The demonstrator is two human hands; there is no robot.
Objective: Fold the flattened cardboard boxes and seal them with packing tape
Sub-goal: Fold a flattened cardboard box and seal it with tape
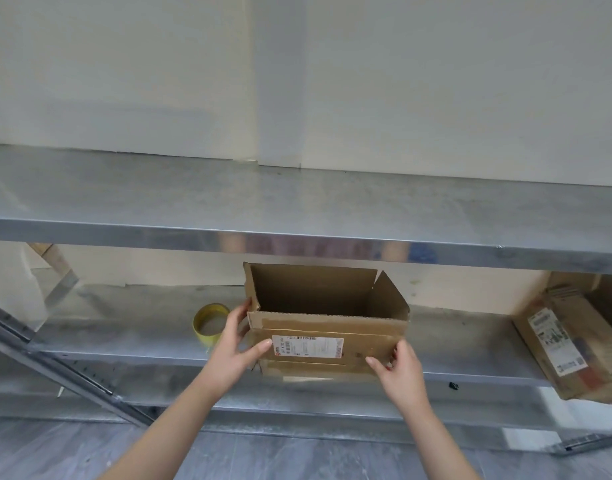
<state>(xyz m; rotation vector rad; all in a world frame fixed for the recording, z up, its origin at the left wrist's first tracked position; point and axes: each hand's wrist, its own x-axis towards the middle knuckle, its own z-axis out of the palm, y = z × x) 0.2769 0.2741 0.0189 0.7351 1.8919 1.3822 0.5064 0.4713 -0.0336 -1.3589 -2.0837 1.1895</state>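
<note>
An opened-up brown cardboard box (pixel 327 327) stands on the middle metal shelf (pixel 131 334), its top open and flaps standing up, a white shipping label on its near face. My left hand (pixel 233 344) grips the box's left near corner, thumb on the front and fingers round the side. My right hand (pixel 400 370) holds the lower right corner, thumb on the front face. A yellowish roll of packing tape (pixel 209 323) lies on the shelf just left of the box, partly behind my left hand.
A stack of flattened cardboard boxes (pixel 574 344) with labels leans at the right end of the same shelf. The bare upper shelf (pixel 297 206) overhangs the box closely. A diagonal metal brace (pixel 65 372) crosses at lower left. Grey floor lies below.
</note>
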